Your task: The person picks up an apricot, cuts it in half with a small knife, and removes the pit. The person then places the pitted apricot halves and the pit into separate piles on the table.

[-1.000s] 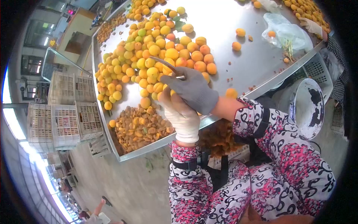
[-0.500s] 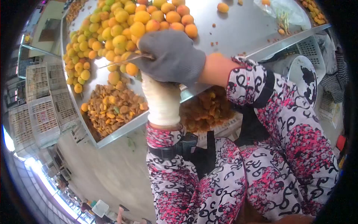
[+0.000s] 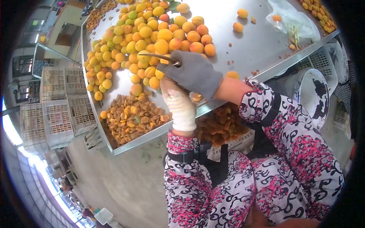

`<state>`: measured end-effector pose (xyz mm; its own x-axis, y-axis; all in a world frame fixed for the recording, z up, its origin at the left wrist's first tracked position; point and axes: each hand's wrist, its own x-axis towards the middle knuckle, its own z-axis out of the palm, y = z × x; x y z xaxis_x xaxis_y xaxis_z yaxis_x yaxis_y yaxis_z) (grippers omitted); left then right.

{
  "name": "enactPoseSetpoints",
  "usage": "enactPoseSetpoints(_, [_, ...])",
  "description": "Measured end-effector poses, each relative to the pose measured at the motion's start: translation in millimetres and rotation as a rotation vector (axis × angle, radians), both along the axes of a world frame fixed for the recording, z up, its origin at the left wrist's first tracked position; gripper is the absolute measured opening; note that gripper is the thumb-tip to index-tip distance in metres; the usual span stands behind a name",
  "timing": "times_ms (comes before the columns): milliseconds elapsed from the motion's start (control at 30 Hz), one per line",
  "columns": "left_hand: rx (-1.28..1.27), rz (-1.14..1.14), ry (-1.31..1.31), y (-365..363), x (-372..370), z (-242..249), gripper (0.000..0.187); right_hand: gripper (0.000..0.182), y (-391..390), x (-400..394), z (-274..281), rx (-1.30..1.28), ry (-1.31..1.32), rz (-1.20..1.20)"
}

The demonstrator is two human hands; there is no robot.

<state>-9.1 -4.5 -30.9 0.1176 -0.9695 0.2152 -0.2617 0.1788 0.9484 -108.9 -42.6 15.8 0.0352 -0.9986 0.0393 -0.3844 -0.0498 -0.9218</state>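
Note:
My right hand (image 3: 195,72), in a grey glove, is closed round a small curved knife (image 3: 157,57). The blade points left over the apricots. Just below it, my left hand (image 3: 176,97) wears a whitish glove and is closed, its fingertips partly behind the right hand. Whatever the left fingers hold is hidden. Whole yellow-orange apricots (image 3: 165,35) are heaped on the metal table (image 3: 224,49) beyond both hands. To the left of the left hand lies a pile of brown apricot pits (image 3: 129,117) with orange bits. A piece of apricot (image 3: 196,97) rests beside the left wrist.
Under the table edge, a crate (image 3: 237,142) holds orange-brown pieces (image 3: 220,123). Stained white bucket (image 3: 313,95) stands at right. Stacked plastic crates (image 3: 57,117) stand on the floor at left. A clear plastic bag (image 3: 294,19) and loose apricots (image 3: 238,27) lie on the table.
The view has shifted, so the table sits further right and lower. The knife, earlier tilted down to the left, now points left and slightly up. Both hands remain close together.

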Motion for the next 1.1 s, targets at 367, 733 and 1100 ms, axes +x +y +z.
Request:
enactPoseSetpoints(367, [0.162, 0.035, 0.406, -10.9, 14.3, -8.0, 0.042, 0.054, -4.9, -3.0, -13.2, -0.07, -0.038, 0.143])
enactPoseSetpoints(733, [0.526, -0.389, 1.163, -15.0, 72.7, -6.0, 0.045, 0.043, 32.2, -18.3, 7.9, 0.14, 0.139, 0.879])
enactPoseSetpoints(1100, [0.449, -0.373, 0.771, 1.9, 9.6, 16.0, 0.034, 0.032, -20.7, -33.7, 33.5, 0.205, -1.133, 0.095])
